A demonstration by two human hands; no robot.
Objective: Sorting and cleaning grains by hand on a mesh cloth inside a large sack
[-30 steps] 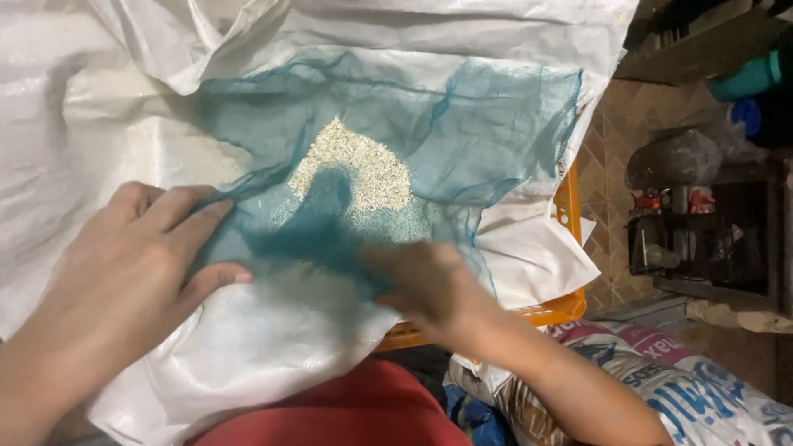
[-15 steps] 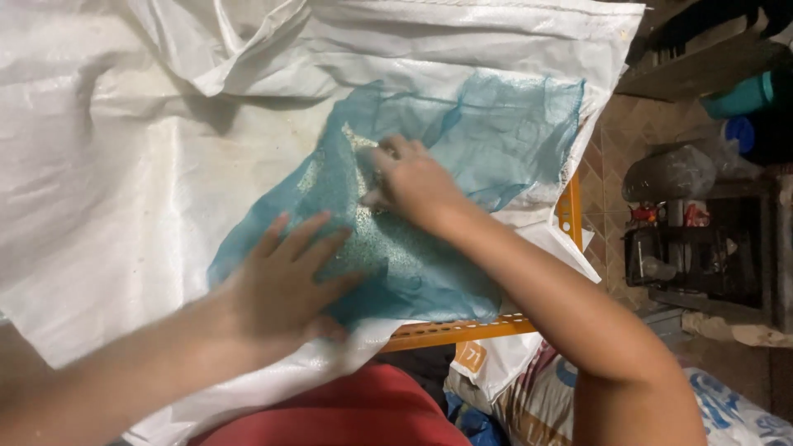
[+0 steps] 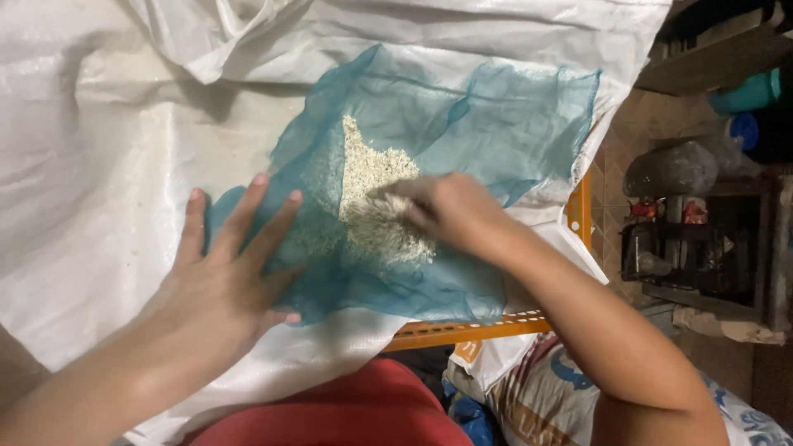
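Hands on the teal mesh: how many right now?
2. The left hand lies flat, fingers spread, on the near-left edge of the teal mesh. The right hand is on the pale grain pile at the middle. No others show.

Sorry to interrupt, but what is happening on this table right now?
A person works over a white woven sack spread as a cover. On it lies a teal mesh cloth holding a pile of pale grain. The left hand presses flat on the cloth's near edge, while the right hand, blurred, rests in the grain. An orange frame shows beneath.
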